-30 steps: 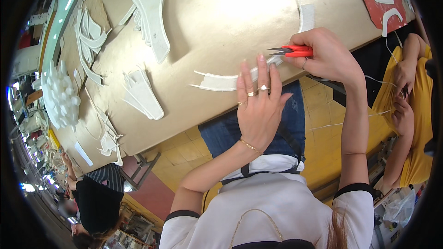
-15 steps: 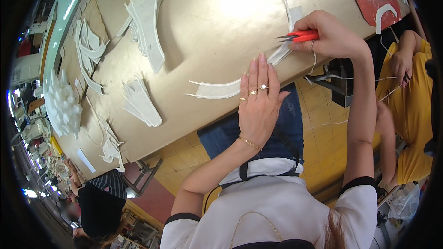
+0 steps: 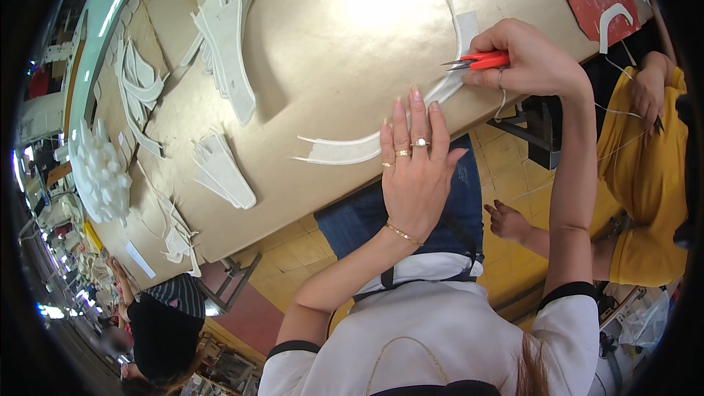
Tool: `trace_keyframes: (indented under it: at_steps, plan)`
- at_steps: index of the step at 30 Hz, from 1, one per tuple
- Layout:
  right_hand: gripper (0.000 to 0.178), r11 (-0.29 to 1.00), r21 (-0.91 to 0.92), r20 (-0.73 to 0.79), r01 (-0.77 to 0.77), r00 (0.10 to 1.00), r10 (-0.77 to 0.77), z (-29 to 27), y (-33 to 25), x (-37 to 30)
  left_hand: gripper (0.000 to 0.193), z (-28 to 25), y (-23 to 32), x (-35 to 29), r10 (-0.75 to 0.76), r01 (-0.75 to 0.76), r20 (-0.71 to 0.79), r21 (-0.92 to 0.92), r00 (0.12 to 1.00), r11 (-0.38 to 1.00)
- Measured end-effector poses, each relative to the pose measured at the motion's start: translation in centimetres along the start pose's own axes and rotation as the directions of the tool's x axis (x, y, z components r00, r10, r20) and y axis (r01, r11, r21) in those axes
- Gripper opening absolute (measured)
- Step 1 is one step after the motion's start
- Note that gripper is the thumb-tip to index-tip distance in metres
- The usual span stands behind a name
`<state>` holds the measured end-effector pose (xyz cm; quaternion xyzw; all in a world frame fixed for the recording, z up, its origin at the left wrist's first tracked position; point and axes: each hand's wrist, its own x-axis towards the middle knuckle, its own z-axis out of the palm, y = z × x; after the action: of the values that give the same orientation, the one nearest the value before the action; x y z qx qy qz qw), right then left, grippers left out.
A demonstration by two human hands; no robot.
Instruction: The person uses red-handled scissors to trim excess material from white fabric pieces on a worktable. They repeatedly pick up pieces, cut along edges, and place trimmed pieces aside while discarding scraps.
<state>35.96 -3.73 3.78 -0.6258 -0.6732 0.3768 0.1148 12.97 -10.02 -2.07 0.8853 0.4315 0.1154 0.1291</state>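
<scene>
A curved white fabric piece [image 3: 343,149] with raised edges lies along the near side of the table, two thin cord ends sticking out at its left tip. My left hand [image 3: 416,176] rests flat over its middle, fingers stretched out. Red-handled thread snips [image 3: 487,61] are gripped in my right hand [image 3: 541,62], their dark blades pointing left above the piece's right part. Part of the piece is hidden under my hands, and a thin white cord hangs below my right fingers.
Stacks of white cut pieces [image 3: 224,172] lie on the gold-toned table [image 3: 330,66], with a larger bundle [image 3: 233,44] behind. At far left sits a pile of translucent white objects [image 3: 103,176]. A red board [image 3: 590,0] is at far right, beside a co-worker in yellow [image 3: 645,198].
My left hand stays flat on the piece and my right hand keeps the snips, both barely shifted. At right, a co-worker's hand has reached out leftward below the table edge.
</scene>
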Motion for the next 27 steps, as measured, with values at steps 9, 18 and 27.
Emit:
trace_keyframes:
  at_steps: [9, 18, 27]
  plan:
    - [0.028, 0.995, -0.082, 0.022, -0.063, 0.998, 0.065, -0.2, -0.3, 0.3, 0.073, 0.3, 1.7, 2.1, 0.029, -0.029, -0.001, 0.002, 1.0, 1.0]
    - [0.028, 0.982, -0.163, 0.028, -0.099, 0.994, 0.105, 0.0, -2.0, -0.1, 0.063, 1.2, -0.1, 2.9, 0.147, -0.152, -0.07, -0.083, 0.987, 0.985]
    - [0.023, 0.994, -0.112, 0.097, 0.013, 0.995, -0.002, 3.9, -5.5, -0.9, 0.063, -2.7, -5.9, -1.9, 0.28, -0.277, 0.07, -0.049, 0.958, 0.96]
